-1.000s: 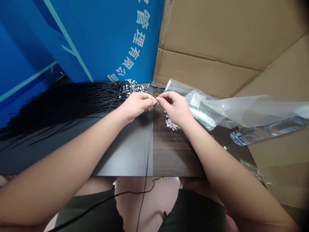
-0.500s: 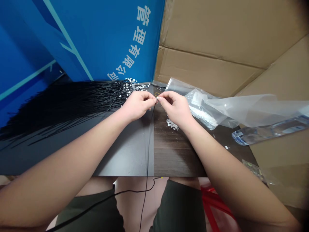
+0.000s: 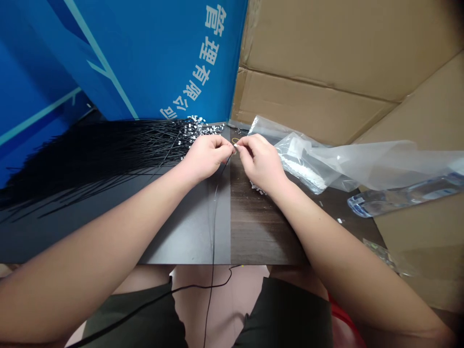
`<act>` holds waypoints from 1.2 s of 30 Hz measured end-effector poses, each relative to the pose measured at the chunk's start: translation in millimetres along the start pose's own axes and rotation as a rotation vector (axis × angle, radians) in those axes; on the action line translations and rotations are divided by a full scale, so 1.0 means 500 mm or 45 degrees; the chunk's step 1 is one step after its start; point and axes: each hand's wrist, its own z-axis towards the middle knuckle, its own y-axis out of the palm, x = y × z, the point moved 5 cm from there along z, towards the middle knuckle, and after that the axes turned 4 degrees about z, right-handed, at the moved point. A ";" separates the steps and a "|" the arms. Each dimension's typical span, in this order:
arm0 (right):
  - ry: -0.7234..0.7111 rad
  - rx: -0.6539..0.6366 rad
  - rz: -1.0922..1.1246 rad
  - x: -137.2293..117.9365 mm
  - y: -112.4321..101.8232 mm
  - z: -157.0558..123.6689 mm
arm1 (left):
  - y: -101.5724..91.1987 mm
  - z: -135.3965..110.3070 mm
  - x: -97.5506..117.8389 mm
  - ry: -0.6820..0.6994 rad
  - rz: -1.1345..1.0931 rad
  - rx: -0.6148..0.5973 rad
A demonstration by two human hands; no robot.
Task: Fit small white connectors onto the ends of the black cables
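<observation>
My left hand [image 3: 210, 155] pinches a thin black wire [image 3: 213, 227] near its upper end; the wire hangs down over the table's front edge. Fingertip to fingertip with it, my right hand [image 3: 261, 160] is closed on a tiny white connector [image 3: 235, 145] at the wire's end. Whether the wire sits inside the connector is too small to tell. Partly behind my right hand lie loose white connectors [image 3: 258, 189]. To the left of my left hand spreads a large bundle of black wires [image 3: 108, 150], with white connectors [image 3: 195, 126] at their right ends.
A clear plastic bag [image 3: 304, 169] with white pieces lies right of my right hand, beside a blue-edged clear wrapper [image 3: 398, 195]. Blue panel [image 3: 152, 58] and cardboard [image 3: 326, 48] stand at the back. A black cable [image 3: 181, 289] crosses below the table edge [image 3: 253, 264].
The hanging wire has swung left. Both hands stay fingertip to fingertip, with my right hand shifted slightly up and left. My right knee has moved right.
</observation>
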 end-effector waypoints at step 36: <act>-0.156 0.003 -0.253 -0.013 0.009 -0.009 | 0.007 -0.007 0.009 -0.024 -0.178 0.023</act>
